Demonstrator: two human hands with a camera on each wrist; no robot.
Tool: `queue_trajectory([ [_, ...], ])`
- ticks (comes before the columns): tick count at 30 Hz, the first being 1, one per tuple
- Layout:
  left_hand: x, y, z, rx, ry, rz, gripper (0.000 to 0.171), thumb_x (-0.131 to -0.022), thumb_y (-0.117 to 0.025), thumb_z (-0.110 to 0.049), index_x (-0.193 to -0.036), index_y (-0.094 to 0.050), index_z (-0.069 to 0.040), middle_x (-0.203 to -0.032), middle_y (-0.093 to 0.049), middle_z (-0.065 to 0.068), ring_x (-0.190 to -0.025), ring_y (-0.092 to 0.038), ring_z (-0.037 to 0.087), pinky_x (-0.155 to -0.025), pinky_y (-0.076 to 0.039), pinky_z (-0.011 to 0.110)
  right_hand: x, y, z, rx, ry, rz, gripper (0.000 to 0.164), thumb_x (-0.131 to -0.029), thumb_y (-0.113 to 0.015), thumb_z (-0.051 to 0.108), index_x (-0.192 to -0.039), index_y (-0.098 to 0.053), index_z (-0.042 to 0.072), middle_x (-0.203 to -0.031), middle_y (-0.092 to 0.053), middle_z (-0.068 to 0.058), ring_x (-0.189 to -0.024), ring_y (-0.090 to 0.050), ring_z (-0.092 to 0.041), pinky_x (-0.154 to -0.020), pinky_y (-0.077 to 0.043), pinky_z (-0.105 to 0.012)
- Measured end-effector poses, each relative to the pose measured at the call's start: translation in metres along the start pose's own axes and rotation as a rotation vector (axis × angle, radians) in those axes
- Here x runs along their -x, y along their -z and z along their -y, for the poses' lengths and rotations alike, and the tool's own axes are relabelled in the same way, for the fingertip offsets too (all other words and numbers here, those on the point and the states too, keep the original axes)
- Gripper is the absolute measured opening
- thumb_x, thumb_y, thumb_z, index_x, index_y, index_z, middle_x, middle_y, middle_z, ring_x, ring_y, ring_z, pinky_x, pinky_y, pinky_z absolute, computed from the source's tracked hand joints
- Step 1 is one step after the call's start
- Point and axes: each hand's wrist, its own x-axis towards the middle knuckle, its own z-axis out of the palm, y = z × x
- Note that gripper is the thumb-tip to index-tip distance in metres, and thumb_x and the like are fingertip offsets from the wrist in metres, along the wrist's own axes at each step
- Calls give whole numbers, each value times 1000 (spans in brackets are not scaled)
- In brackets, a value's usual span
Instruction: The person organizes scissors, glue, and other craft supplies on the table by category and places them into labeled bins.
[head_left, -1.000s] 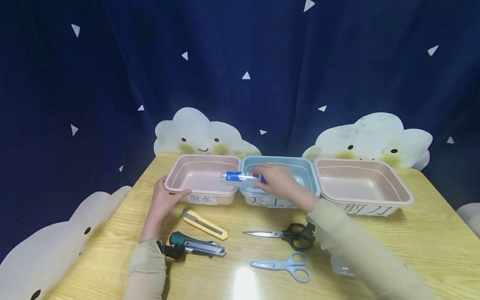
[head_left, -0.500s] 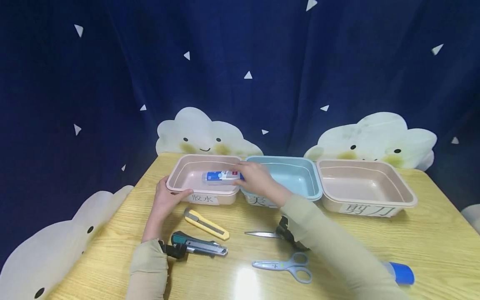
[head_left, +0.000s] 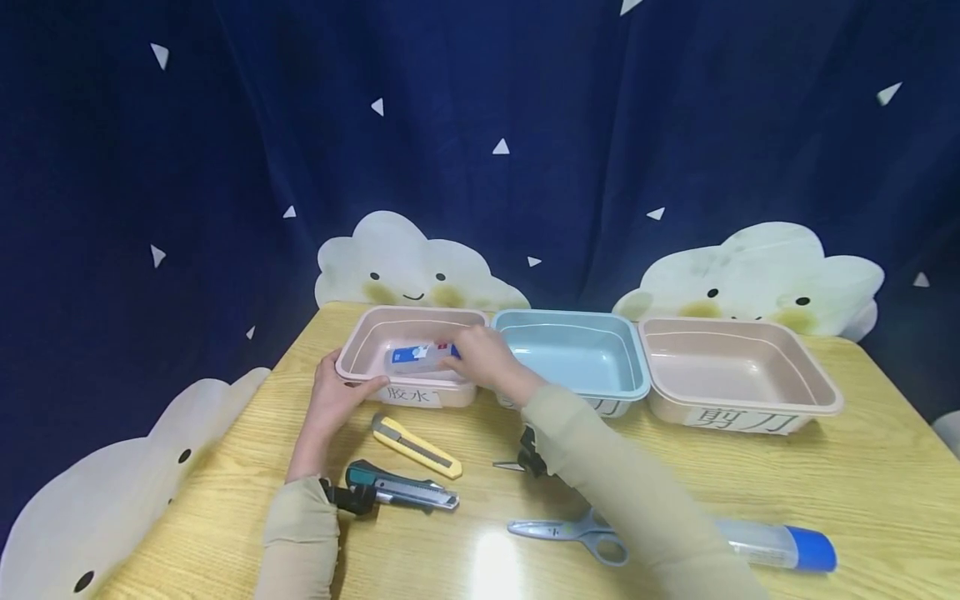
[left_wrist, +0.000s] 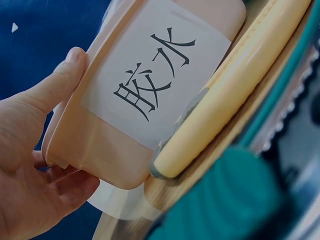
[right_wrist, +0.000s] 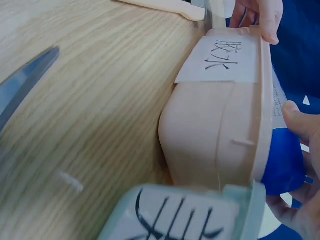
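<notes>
- Shifted since 1 s ago: my right hand and its clear bottle, leftward and down into the pink bin.
- Nearest: second bottle and pale blue scissors, both partly under my right sleeve; then green cutter, yellow cutter.
- Right hand, nearer the bottle: thumb and fingers closed on its blue-cap end. Bottle points left, long axis crosswise; floor contact: cannot tell.
- Left hand: grips the bin's left front corner.
- Obstruction: bin walls surround the bottle; blue bin adjoins at right.
</notes>
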Motion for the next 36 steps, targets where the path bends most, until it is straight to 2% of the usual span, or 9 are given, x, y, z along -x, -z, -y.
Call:
queue_trajectory([
  [5,0,0,-1,5,3,7,100,-66,-81,-32,-140,-20,-3,-135,-29,20,-121,-37,35,-104,-33,47,-6,-9,5,-52,-14,12,30,-83,-66,30,-107,-68,13,-106,-67,-1,-94,-63,-18,-85,-50,-32],
  [7,-1,0,0,9,3,8,100,-67,-80,-33,-140,-19,-3,-135,-29,20,-121,-36,35,-104,-33,47,-8,-13,6,-55,-25,13,30,-83,-66,31,-106,-68,13,-107,-67,-1,-98,-62,-17,-89,-48,-30],
  [13,-1,1,-1,20,0,2,100,-66,-81,-32,-140,-20,-2,-135,-29,21,-121,-36,35,-104,-34,47,-13,-21,6,-38,-74,23,31,-83,-65,35,-107,-68,15,-105,-68,1,-99,-61,-18,-89,-47,-31],
  [20,-1,-1,1,19,-1,3,99,-67,-80,-33,-140,-20,-3,-135,-28,20,-121,-37,35,-103,-35,46,-15,-26,7,-1,-83,90,32,-83,-63,38,-108,-68,17,-107,-67,2,-106,-58,-21,-99,-39,-39],
  [31,2,-1,1,53,-25,4,97,-68,-80,-29,-140,-20,-2,-137,-27,20,-121,-38,35,-100,-39,45,-16,-25,7,-26,-64,205,28,-84,-63,34,-104,-69,16,-105,-67,1,-105,-59,-19,-97,-42,-31],
  [36,1,-1,0,44,-23,1,97,-68,-80,-31,-139,-21,-3,-136,-28,20,-120,-38,35,-101,-38,46,-14,-22,3,-40,-15,135,16,-84,-64,18,-96,-72,11,-97,-70,-1,-98,-62,-19,-93,-45,-29],
])
